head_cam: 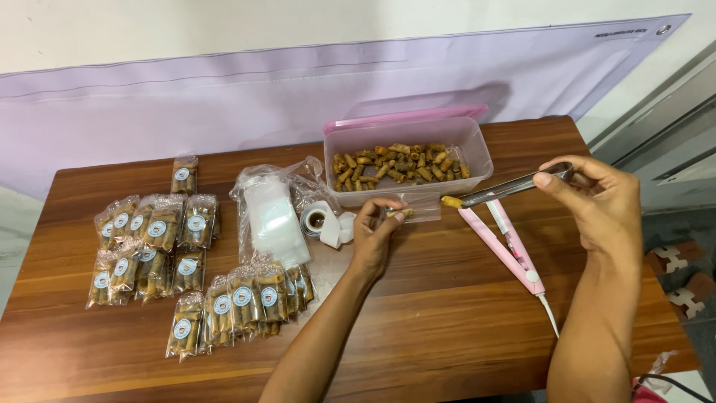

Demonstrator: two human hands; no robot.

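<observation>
Head view: right hand (597,201) pinching metal tongs (514,185) on one snack roll (452,201), left hand (377,231) gripping small clear bag (418,210) beside tub (406,145); bag mouth best held wide, roll level.

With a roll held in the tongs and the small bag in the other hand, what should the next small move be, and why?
Probably bring the tongs leftward and slip the snack roll into the small clear bag. The right hand holds the tongs with the roll pinched at their tip, just beside the bag that the left hand holds up in front of the tub.
</observation>
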